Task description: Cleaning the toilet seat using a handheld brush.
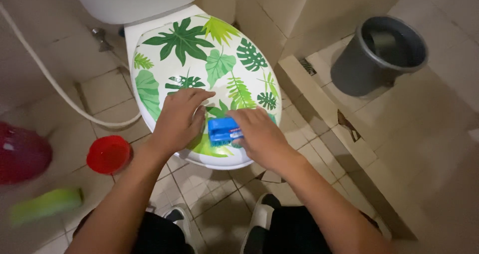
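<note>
Blue rectangular plastic block (224, 129) sits on the front of the leaf-printed white toilet lid (199, 59); my right hand (259, 134) pinches it. My left hand (179, 117) lies spread flat on the lid, just beside it.

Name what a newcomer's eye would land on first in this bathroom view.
The closed toilet lid with its bold green leaf print, at top centre. Both hands rest on its near edge: the left hand lies flat, the right hand holds a small blue block. A red cup sits on the floor, left.
</note>
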